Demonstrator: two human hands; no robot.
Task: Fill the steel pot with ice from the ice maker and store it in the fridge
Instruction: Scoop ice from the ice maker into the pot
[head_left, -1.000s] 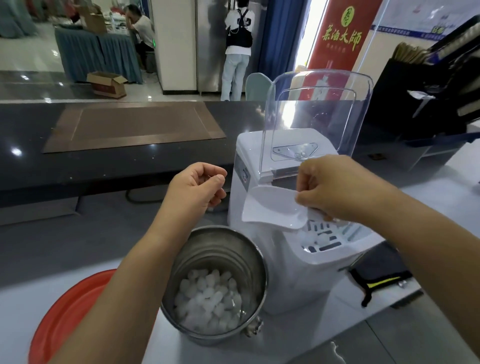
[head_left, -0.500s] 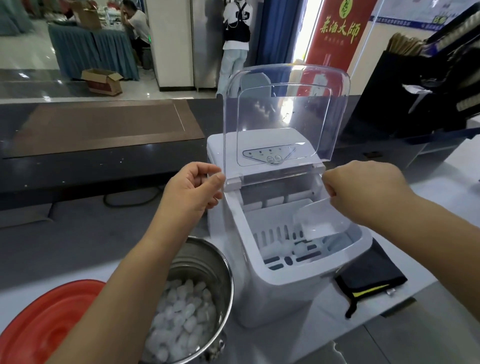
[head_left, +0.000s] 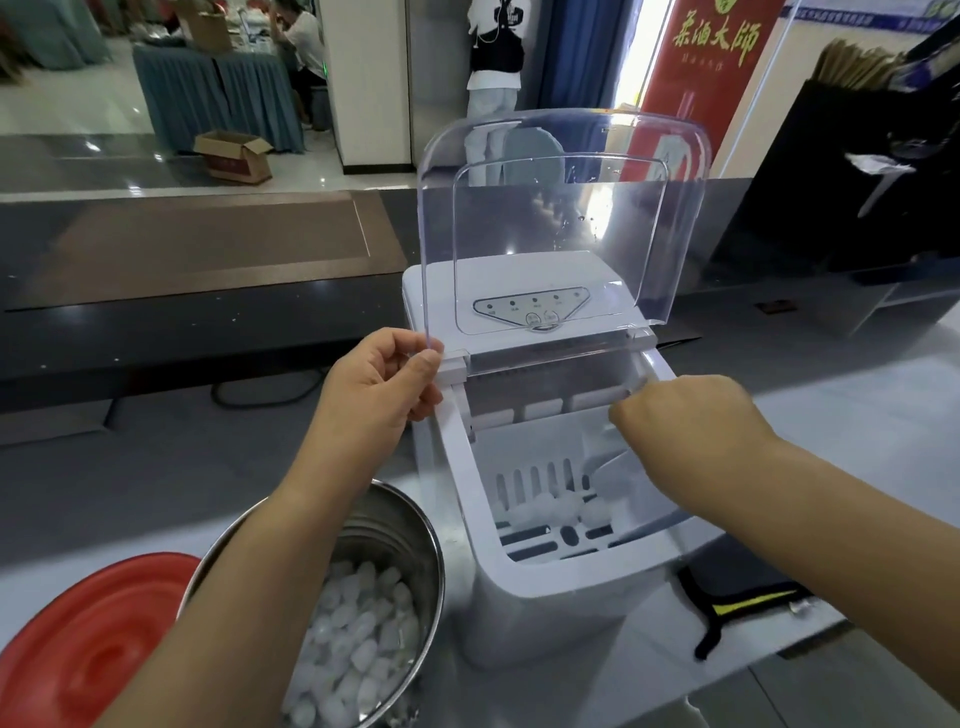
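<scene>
Right hand (head_left: 691, 421): having left the steel pot side a second ago, now reaching down inside the white ice maker's basket (head_left: 545, 499), the translucent white plastic scoop (head_left: 615, 475) dipping among loose ice there. Left hand (head_left: 382, 382): now pinching the clear hinged lid's (head_left: 561, 218) lower left edge.

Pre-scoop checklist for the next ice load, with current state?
1. Clear lid up: ok, left hand pinches its edge.
2. Scoop gripped by right hand: ok, inside the ice maker basket.
3. Ice cubes left in basket: ok, only a few.
4. Steel pot beside machine: ok.
5. Pot has room: ok, partly filled.
6. Scoop loaded: cannot tell.
</scene>
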